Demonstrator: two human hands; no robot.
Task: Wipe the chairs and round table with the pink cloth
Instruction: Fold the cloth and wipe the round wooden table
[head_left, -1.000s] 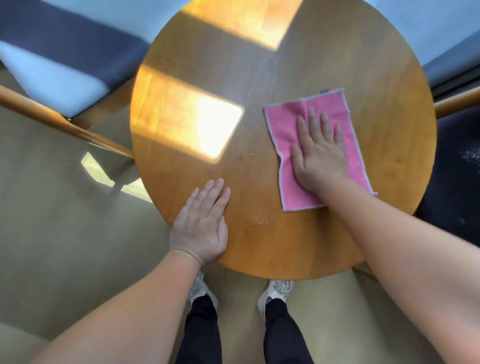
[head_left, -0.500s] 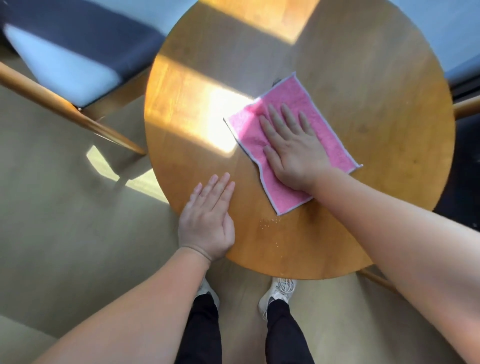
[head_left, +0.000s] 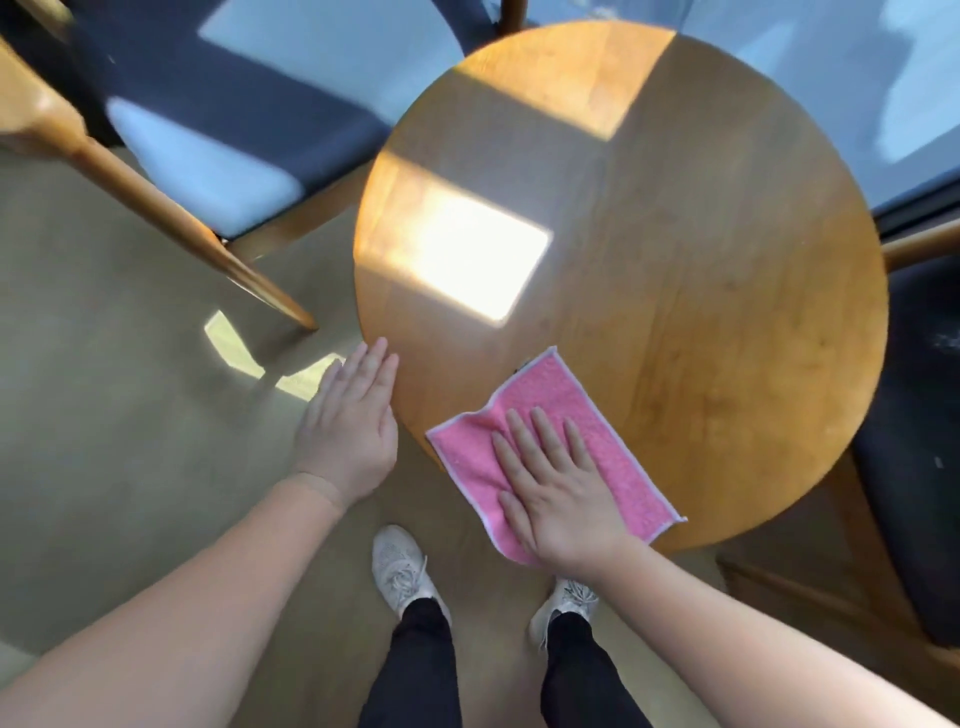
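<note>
presses pink cloth flat on near edge of round table with straight-fingered right hand; holds left hand released beside rim.

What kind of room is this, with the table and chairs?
Probably a café or dining corner: a round wooden table with dark-cushioned wooden-framed chairs beside it, and sunlight patches on the beige floor.

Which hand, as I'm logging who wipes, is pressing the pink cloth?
The right hand: it lies flat on the pink cloth on the round table; the left hand is bare, beside the rim.
</note>
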